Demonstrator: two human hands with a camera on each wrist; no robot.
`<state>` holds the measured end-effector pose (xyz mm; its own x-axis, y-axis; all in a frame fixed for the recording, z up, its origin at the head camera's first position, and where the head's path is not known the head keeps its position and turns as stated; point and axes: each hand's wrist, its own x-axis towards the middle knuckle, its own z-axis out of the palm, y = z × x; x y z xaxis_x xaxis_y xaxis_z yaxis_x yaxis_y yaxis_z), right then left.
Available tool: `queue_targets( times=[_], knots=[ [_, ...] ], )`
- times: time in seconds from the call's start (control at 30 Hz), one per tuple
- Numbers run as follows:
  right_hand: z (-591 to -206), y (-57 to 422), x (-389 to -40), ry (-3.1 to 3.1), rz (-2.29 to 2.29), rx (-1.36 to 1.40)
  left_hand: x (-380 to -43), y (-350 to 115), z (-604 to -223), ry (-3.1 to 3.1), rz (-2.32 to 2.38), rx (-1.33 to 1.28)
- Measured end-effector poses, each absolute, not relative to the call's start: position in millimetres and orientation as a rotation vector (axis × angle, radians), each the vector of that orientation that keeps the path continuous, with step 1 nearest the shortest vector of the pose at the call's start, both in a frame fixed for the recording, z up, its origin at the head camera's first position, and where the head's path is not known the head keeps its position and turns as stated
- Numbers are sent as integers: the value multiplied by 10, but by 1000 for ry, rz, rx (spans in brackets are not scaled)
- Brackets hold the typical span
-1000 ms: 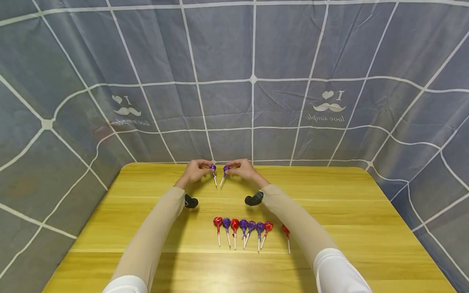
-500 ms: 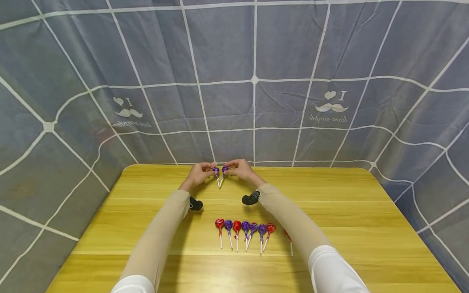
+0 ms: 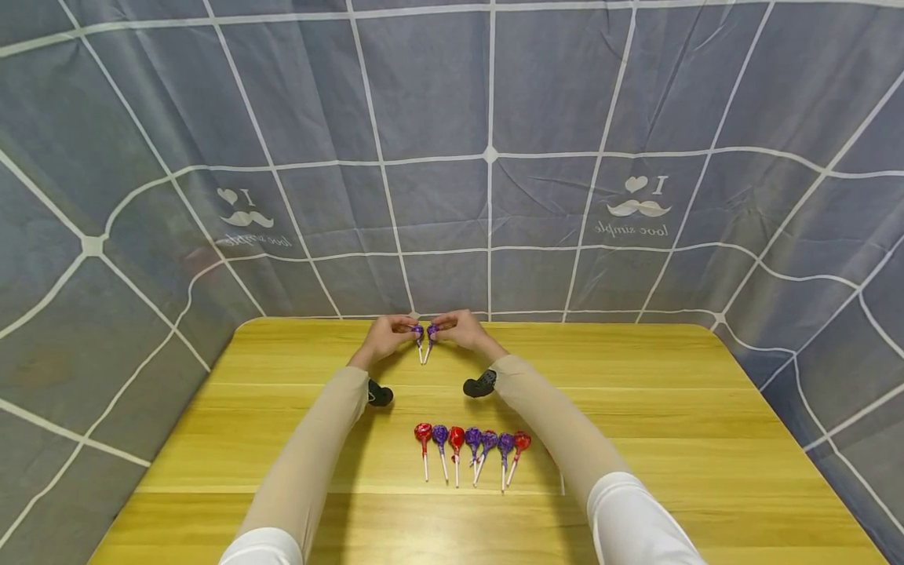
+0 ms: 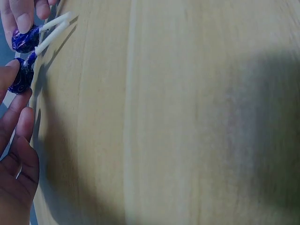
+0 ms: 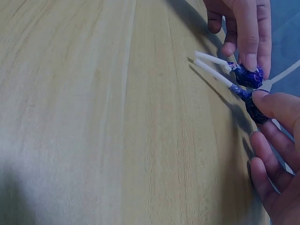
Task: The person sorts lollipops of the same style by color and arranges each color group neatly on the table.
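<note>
Near the table's far edge, my left hand pinches a purple-wrapped lollipop by its round head, between thumb and fingers. Facing it, my right hand pinches a second purple lollipop the same way. The two heads are side by side with a small gap in the head view. Both white sticks point toward the near side, their tips close together. In the wrist views the sticks hang close over the wood, with shadows beside them.
A row of red and purple lollipops lies mid-table, sticks toward me. Another lollipop's stick shows beside my right forearm, its head hidden. A grey grid-patterned curtain stands behind the wooden table.
The left hand has moved right, bringing its lollipop closer to the right hand's one. The sticks have swung nearer to parallel. The right forearm now covers the lone red lollipop's head.
</note>
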<state>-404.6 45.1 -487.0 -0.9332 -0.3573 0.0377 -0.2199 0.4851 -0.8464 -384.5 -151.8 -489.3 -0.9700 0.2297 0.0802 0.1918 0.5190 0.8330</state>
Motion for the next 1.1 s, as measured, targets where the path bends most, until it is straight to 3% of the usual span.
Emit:
queue_targets(
  times=[1.1],
  knots=[
    [-4938,432,-4066,2646,-1315,-576,-3847,-1470,-4943,2826,1347,300]
  ],
)
